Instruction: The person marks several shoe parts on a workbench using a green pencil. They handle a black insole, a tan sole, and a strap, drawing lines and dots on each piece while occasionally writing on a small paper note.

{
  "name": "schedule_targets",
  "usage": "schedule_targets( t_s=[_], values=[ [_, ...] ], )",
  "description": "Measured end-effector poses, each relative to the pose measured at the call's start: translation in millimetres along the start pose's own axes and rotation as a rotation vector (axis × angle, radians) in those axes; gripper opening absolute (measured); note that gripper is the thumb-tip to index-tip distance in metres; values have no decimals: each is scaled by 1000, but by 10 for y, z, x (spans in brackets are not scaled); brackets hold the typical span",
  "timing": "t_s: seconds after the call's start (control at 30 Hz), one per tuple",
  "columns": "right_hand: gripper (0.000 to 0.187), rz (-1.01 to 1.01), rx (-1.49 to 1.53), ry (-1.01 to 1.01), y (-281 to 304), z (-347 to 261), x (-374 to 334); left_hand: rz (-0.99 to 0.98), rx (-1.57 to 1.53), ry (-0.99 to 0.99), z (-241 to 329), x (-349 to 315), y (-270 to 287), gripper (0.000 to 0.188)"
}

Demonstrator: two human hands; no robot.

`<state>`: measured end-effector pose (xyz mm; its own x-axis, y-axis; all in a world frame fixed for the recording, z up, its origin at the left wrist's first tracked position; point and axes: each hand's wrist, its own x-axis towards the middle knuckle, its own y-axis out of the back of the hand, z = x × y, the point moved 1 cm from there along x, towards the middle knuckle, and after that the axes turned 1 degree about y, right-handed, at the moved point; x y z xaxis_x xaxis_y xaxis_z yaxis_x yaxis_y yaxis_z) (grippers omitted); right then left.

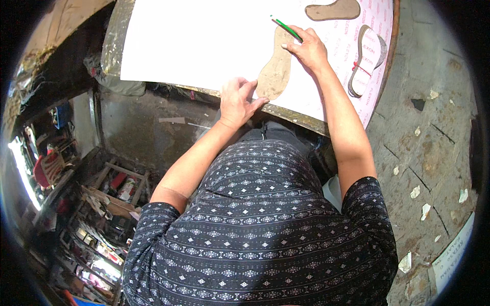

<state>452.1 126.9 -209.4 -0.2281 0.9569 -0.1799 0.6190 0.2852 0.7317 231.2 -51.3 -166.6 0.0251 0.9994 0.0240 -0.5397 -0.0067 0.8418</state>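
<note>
White sheet [194,43], open room at left; left hand [237,103], grip parted, touching near end of brown sole-shaped template [274,74], flat on sheet near worktop's front edge [302,118]; right hand [310,49], grip closed round green pencil [289,30], thumb on template; red-tied sole bundle [363,76], near right edge.

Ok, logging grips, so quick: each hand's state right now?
Left hand: open, touching the nearer brown sole-shaped piece.
Right hand: closed, holding the green pencil.
</note>
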Motion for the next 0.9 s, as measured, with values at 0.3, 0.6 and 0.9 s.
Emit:
schedule_targets(
  t_s=[0.3,0.6,0.9],
  values=[
    [67,18,-61,19,-59,8,13,-8,0,12,-23,-15,5,60],
    [62,0,-73,1,-53,-6,43,-67,8,12,48,61,97,54],
    [45,65,510,-286,-43,58,276,-396,534,-414,582,868,-26,27]
  ],
)
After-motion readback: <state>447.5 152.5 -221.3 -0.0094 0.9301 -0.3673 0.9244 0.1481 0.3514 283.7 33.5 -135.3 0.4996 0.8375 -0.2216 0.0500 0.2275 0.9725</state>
